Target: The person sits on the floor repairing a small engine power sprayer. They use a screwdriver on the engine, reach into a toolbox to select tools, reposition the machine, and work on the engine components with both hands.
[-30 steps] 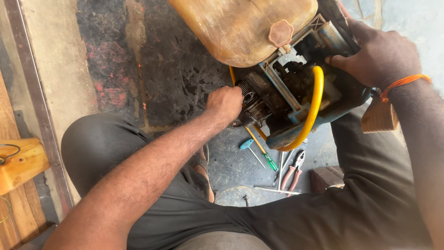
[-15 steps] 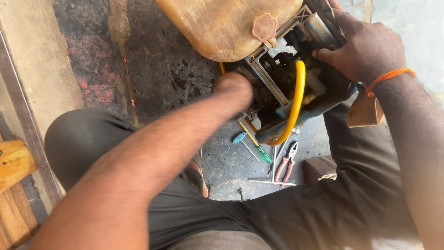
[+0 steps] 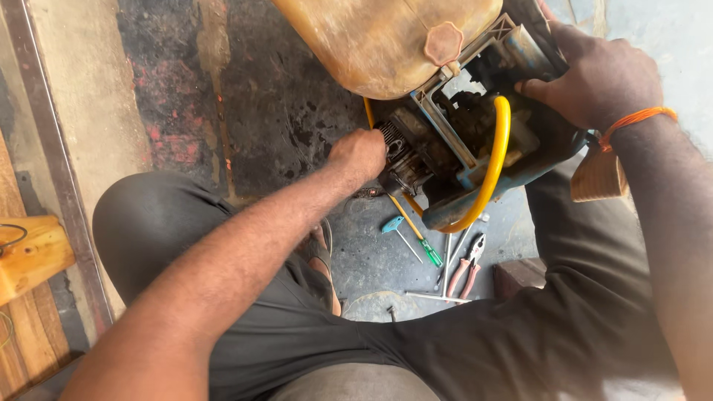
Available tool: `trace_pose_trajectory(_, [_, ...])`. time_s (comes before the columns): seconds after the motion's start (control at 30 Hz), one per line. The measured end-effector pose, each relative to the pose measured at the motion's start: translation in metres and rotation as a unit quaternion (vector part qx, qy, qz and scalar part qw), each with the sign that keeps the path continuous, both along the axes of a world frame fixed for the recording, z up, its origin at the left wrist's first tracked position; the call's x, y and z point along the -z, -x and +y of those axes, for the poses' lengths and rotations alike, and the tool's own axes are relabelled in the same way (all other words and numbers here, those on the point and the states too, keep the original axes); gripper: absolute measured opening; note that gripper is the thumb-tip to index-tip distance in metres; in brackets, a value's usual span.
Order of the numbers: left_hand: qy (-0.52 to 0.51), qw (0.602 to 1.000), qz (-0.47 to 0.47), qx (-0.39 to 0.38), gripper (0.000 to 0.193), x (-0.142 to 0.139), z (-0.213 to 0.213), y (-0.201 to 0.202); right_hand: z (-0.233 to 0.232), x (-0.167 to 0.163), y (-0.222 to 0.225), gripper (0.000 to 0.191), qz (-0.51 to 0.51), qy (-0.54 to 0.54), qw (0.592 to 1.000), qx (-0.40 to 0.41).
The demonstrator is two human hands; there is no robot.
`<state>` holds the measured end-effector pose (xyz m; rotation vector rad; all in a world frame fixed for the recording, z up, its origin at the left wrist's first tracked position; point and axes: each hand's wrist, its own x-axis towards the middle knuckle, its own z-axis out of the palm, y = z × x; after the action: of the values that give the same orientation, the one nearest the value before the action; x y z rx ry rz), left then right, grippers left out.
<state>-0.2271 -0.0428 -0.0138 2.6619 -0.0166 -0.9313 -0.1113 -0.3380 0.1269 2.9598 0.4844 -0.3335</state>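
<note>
no packages, labels, signs or screens show in this view. nothing here bears a printed panel or a display, and no box, bag or wrapper lies on the floor.

Red-handled pliers [image 3: 468, 271], a green screwdriver [image 3: 429, 251] and a wooden block [image 3: 33, 256] lie on the floor [image 3: 260, 111].
</note>
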Motion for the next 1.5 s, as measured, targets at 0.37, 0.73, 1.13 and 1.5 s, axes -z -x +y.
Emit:
trace_pose_trajectory(0.37, [-0.122,0.975,0.125,0.138,0.025,0.009,-0.023,-0.026,0.025,-0.01,0.007,0.079,0.015,0.036,0.999,0.032])
trace_pose_trajectory(0.73, [0.056,0.98,0.178,-0.066,0.023,0.037,0.018,-0.015,0.013,-0.005,0.009,0.078,0.033,0.007,0.999,0.037])
trace_pose_trajectory(1.13, [-0.138,0.981,0.058,0.123,0.02,0.034,-0.055,-0.021,0.026,-0.009,0.011,0.084,0.012,0.021,0.999,0.022])
trace_pose_trajectory(1.5, [0.128,0.988,0.085,0.0,0.021,0.057,0.017,-0.013,0.004,-0.006,0.004,0.083,0.02,-0.034,0.999,0.011])
